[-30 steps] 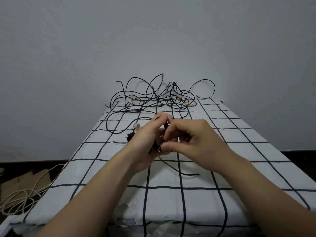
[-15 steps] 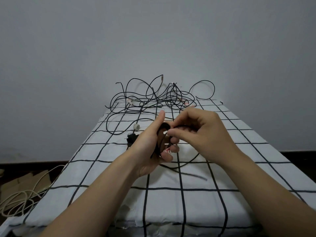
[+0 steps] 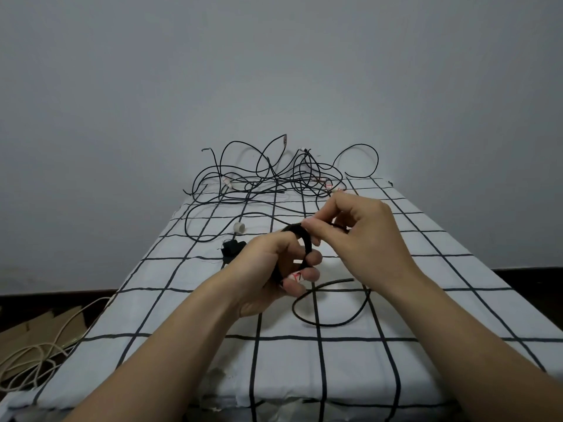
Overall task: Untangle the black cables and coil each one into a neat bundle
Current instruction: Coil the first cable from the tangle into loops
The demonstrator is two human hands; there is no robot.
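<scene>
cable tail (image 3: pixel 327 325) swung wider; black coil (image 3: pixel 307 243) thick, tight.

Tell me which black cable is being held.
The black cable coil looped over the left hand, pinched by the right hand. The tangled black cables at the far end and the small black bundle lie untouched.

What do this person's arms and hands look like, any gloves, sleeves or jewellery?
Nothing is worn on them. The left hand and right hand are bare: no gloves, no rings showing. The left forearm and right forearm are bare too, with no sleeve, watch or bracelet in view. No tattoos or markings show.
</scene>
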